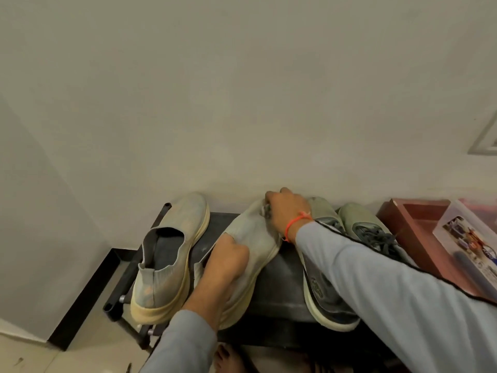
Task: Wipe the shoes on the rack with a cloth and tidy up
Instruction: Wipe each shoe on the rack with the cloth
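Past your hands you see a plain pale wall [242,90]. To the right of your right hand sits a reddish-brown box [411,230] — a clear pack with a colourful picture [468,243] lies in it. Left of your left hand, a black strip [83,300] runs along the bottom of the wall, above pale floor tiles [53,359].

Under my fingers: pale grey knit-fabric slip-on shoe [250,238], ribbed, matt; cream rubbery sole; dark matt dusty rack top [285,275].

A plain cream wall [242,90] meets pale floor tiles [88,343] along a dark skirting board [86,294]; a reddish-brown cabinet [411,224] stands right.
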